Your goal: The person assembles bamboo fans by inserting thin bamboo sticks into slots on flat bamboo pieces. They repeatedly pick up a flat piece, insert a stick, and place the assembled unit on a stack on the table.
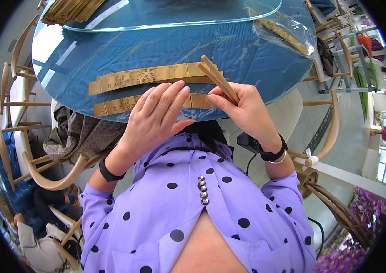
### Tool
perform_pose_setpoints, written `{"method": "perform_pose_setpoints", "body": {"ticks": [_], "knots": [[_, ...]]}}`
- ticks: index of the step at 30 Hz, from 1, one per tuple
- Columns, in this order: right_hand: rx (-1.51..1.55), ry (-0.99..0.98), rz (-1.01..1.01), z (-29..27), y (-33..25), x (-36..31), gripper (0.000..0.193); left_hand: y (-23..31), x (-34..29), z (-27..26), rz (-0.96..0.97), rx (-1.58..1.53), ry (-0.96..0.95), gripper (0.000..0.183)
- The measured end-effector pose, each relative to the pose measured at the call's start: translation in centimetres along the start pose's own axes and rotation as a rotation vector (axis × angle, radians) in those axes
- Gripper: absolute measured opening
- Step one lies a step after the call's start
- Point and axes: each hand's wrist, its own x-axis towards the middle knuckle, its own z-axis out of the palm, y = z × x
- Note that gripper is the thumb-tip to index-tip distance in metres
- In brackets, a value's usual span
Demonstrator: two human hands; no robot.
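Note:
My right hand pinches a pair of wooden chopsticks near their lower ends; they slant up to the left. Spread flat, my left hand rests over the middle of the nearer brown paper chopstick sleeve at the table's front edge. Part of that sleeve is hidden beneath the fingers, and its right end shows just left of my right hand. Beyond it lies a second, similar sleeve with dark print, roughly parallel. The chopstick tips pass over its right end, where more brown paper shows underneath.
The blue marbled table carries a glass turntable. A pile of brown sleeves lies far left, a clear plastic bag with a brown strip far right. Wooden chairs stand around; a brown patterned cloth hangs at left.

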Motion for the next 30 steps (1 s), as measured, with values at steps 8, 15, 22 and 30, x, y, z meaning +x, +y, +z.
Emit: {"method": "perform_pose_setpoints", "body": {"ticks": [8,15,22,30], "knots": [[0.175,-0.111,0.027,0.4,-0.8,0.0,0.024,-0.4,1.3,1.6,-0.009,-0.216,-0.145,0.059],[0.279,-0.226,0.065,-0.9,-1.5,0.2,0.021,-1.0,1.9,0.8,0.079,-0.041,-0.116,0.048],[0.436,-0.325,0.092,-0.8,-2.0,0.4,0.019,-0.6,1.8,-0.4,0.047,-0.134,-0.15,0.051],[0.448,-0.301,0.096,0.3,-2.8,0.2,0.016,-0.6,2.2,-0.9,0.124,0.11,-0.222,0.054]]}}
